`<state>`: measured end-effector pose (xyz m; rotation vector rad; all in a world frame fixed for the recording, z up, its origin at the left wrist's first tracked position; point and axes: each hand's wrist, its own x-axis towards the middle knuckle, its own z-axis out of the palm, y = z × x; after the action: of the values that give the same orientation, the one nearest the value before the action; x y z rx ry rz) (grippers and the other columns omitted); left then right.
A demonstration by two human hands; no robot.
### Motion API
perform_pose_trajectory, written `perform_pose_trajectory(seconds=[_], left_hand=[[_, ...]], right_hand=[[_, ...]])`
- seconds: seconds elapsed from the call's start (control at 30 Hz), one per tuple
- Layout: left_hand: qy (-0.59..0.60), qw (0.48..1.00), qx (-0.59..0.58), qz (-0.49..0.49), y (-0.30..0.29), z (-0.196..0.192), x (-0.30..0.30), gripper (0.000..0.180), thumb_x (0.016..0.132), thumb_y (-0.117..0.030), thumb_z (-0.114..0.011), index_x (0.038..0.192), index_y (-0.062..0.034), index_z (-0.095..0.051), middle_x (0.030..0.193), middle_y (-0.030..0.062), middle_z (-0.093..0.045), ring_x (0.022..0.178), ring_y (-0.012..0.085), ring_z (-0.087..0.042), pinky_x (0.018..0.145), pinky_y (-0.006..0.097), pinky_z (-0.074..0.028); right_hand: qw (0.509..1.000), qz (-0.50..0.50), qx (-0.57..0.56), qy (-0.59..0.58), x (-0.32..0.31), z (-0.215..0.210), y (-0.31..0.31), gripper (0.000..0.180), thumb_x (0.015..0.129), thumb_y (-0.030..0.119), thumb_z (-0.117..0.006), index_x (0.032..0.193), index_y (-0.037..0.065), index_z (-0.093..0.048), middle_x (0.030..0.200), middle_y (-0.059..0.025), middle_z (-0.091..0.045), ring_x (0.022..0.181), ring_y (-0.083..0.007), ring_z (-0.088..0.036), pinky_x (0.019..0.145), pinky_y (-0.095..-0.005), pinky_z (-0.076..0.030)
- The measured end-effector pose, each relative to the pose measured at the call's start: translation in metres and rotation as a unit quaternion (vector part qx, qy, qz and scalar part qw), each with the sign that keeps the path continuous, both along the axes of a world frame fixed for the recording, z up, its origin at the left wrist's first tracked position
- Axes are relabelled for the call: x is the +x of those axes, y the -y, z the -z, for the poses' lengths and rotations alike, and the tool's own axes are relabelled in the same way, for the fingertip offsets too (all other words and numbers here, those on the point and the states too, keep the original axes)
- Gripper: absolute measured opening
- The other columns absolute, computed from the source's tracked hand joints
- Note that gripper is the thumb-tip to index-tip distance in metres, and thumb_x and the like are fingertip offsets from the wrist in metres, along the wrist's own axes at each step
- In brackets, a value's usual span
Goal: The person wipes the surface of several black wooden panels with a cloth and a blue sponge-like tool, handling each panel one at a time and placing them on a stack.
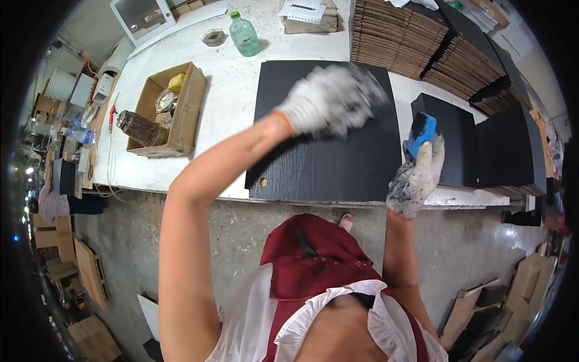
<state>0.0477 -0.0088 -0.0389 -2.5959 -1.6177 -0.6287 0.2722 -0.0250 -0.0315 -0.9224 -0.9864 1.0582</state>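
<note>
A black board (pixel 338 172) with a fine grain lies flat on the white table in front of me; a small round hole shows near its lower left corner. My left hand (pixel 329 99), in a white knit glove with an orange cuff, is over the upper part of this board. Motion smears its fingers, and I cannot tell whether a cloth is under them. My right hand (pixel 416 181), in a glove stained dark, is closed around a blue and black hand-sized object (pixel 422 134) beside the board's right edge. The exact kind of that object does not show.
Stacks of black-faced boards (pixel 395 45) stand at the far right, with more black boards (pixel 449 142) lying nearer. On the left, a cardboard box (pixel 196 108) holds a brown jar (pixel 139 128) and a yellow sponge (pixel 176 83). A green bottle (pixel 243 37) stands behind the board.
</note>
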Motion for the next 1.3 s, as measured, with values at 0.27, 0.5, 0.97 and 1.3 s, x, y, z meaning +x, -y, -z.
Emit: perform_pose_trajectory(seconds=[0.27, 0.5, 0.97, 1.3], left_hand=[[0.108, 0.989, -0.103, 0.005, 0.077, -0.006, -0.032, 0.059, 0.082, -0.027, -0.065, 0.138, -0.0129, -0.048, 0.147, 0.0129, -0.04, 0.138, 0.0289, -0.033, 0.115, 0.044, -0.023], [0.05, 0.985, 0.026, -0.16, -0.025, 0.011, -0.053, 0.05, 0.087, -0.028, -0.062, 0.133, -0.0111, -0.052, 0.141, 0.0125, -0.047, 0.13, 0.0313, -0.045, 0.109, 0.037, -0.038], [0.146, 0.987, -0.043, 0.048, 0.137, -0.008, 0.075, 0.05, 0.079, -0.018, -0.064, 0.128, -0.0107, -0.055, 0.137, 0.0153, -0.049, 0.131, 0.0298, -0.043, 0.113, 0.046, -0.029], [0.213, 0.975, -0.051, 0.04, 0.147, 0.042, 0.085, 0.044, 0.09, -0.015, -0.05, 0.134, -0.0115, -0.049, 0.14, 0.0126, -0.044, 0.13, 0.0249, -0.044, 0.112, 0.037, -0.032]], right_hand=[[0.999, 0.037, -0.037, 0.016, 0.011, 0.004, 0.002, 0.051, 0.097, 0.028, -0.05, 0.136, -0.003, -0.04, 0.123, -0.0161, -0.051, 0.108, -0.0238, -0.054, 0.096, -0.0395, -0.046], [0.999, 0.019, -0.02, -0.017, 0.003, 0.001, 0.002, 0.051, 0.098, 0.024, -0.049, 0.137, -0.006, -0.038, 0.128, -0.0174, -0.048, 0.116, -0.0252, -0.05, 0.101, -0.0366, -0.039], [0.956, -0.207, 0.08, 0.194, 0.009, -0.032, -0.004, 0.044, 0.091, 0.013, -0.051, 0.128, -0.009, -0.049, 0.128, -0.0184, -0.053, 0.117, -0.026, -0.053, 0.099, -0.0349, -0.042], [0.441, -0.634, 0.543, 0.331, -0.122, -0.048, 0.043, 0.031, 0.082, 0.015, -0.058, 0.109, 0.0, -0.059, 0.12, -0.0205, -0.056, 0.112, -0.0367, -0.055, 0.098, -0.0438, -0.043]])
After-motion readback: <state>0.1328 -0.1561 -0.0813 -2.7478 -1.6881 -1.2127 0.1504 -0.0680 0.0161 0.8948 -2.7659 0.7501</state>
